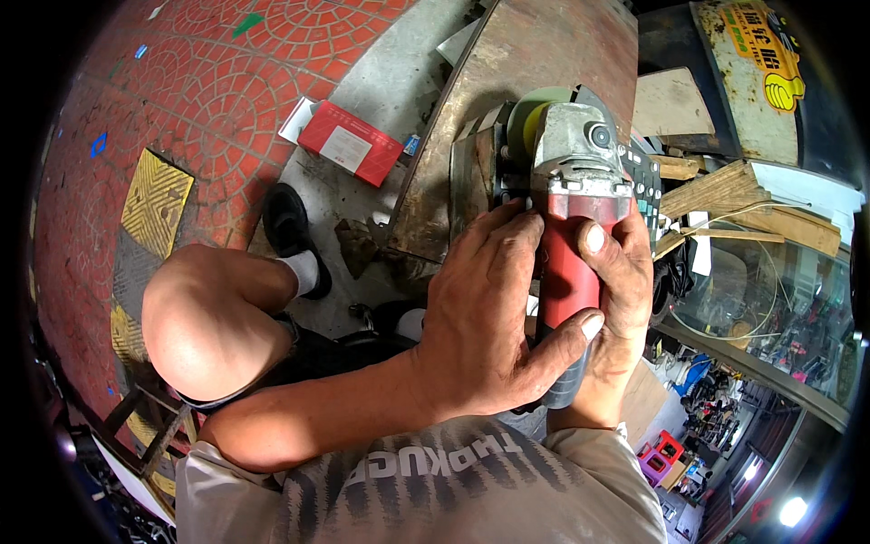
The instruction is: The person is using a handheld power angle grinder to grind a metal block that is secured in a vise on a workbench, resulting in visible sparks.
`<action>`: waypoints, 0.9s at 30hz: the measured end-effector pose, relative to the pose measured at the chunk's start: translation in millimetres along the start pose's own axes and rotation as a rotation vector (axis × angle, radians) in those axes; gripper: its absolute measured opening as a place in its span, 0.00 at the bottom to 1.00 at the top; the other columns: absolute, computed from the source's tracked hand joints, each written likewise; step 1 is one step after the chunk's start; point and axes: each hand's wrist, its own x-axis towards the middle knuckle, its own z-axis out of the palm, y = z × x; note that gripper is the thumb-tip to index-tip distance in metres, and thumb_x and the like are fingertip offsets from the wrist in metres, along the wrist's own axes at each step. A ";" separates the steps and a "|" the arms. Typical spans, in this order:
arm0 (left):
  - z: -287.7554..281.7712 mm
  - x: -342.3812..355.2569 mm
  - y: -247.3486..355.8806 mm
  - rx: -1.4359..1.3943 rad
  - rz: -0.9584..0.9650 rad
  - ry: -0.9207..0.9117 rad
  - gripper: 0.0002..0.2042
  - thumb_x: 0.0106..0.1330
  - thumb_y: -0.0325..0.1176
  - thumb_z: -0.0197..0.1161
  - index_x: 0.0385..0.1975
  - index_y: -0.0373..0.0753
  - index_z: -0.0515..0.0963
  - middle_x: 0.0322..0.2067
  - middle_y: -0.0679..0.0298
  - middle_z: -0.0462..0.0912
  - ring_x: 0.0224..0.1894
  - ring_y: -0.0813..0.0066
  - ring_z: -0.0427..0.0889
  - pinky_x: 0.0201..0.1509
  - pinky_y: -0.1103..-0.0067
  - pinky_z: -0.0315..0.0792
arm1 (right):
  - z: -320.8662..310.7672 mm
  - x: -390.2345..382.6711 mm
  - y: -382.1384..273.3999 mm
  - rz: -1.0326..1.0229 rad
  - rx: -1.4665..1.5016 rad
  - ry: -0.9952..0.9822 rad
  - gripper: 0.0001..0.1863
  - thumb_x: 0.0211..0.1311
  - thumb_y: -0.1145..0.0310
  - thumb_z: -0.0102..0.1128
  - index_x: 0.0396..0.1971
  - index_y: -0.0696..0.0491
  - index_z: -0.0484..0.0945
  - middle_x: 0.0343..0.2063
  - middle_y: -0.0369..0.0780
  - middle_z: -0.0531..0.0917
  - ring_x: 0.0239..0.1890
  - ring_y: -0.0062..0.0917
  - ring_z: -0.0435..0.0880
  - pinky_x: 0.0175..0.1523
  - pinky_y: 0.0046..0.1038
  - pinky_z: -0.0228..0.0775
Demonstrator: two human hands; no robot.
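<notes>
lengthwise, the red grinder (569, 265) points forward, metal head (573, 140) foremost.

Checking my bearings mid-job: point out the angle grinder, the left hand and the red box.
Angle grinder (565, 247): head view, on its red body.
Left hand (480, 306): head view, on the back of the hand.
Red box (347, 147): head view, on its white label.

Angle grinder (571, 263) between 2 hands (478, 313), box (349, 143) left of worktop (553, 50), planks (716, 190) right of grinder
</notes>
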 end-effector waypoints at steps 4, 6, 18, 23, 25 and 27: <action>0.6 2.1 1.7 0.023 0.005 -0.009 0.40 0.70 0.41 0.81 0.74 0.22 0.72 0.67 0.29 0.80 0.67 0.28 0.84 0.73 0.50 0.78 | -4.3 -1.9 0.1 0.003 -0.008 0.009 0.54 0.65 0.68 0.84 0.87 0.61 0.64 0.68 0.49 0.86 0.68 0.36 0.87 0.79 0.38 0.75; 1.7 1.7 1.5 0.035 -0.002 -0.001 0.40 0.70 0.42 0.81 0.74 0.22 0.72 0.67 0.30 0.80 0.67 0.29 0.84 0.73 0.50 0.78 | -3.2 -1.5 -0.2 0.014 -0.010 0.010 0.53 0.65 0.68 0.84 0.87 0.61 0.64 0.68 0.49 0.86 0.68 0.36 0.87 0.78 0.38 0.76; 1.3 4.1 -0.5 0.006 0.013 0.025 0.40 0.71 0.45 0.81 0.72 0.21 0.73 0.65 0.29 0.81 0.64 0.29 0.85 0.71 0.50 0.79 | 1.1 1.1 -2.8 0.030 -0.029 0.019 0.53 0.65 0.67 0.85 0.86 0.61 0.65 0.67 0.49 0.86 0.68 0.36 0.87 0.78 0.38 0.76; 1.0 3.6 1.2 -0.006 -0.005 0.030 0.39 0.72 0.45 0.81 0.71 0.21 0.73 0.64 0.30 0.82 0.64 0.30 0.86 0.70 0.51 0.79 | 2.5 0.2 -3.5 0.027 -0.037 0.020 0.53 0.64 0.67 0.85 0.86 0.61 0.65 0.67 0.49 0.87 0.67 0.36 0.88 0.77 0.38 0.78; 0.9 2.9 0.7 -0.012 -0.002 0.027 0.39 0.72 0.44 0.80 0.72 0.21 0.73 0.64 0.30 0.82 0.64 0.30 0.86 0.70 0.51 0.79 | 0.9 0.5 -2.4 0.019 -0.040 0.010 0.53 0.64 0.67 0.85 0.86 0.61 0.65 0.67 0.49 0.87 0.67 0.36 0.88 0.76 0.38 0.78; 0.1 2.3 0.2 -0.018 -0.004 0.018 0.39 0.72 0.44 0.80 0.72 0.21 0.73 0.65 0.30 0.81 0.64 0.30 0.86 0.71 0.51 0.79 | 1.5 0.5 -2.3 0.017 -0.041 0.001 0.53 0.64 0.67 0.85 0.85 0.61 0.66 0.67 0.49 0.87 0.67 0.36 0.88 0.76 0.38 0.78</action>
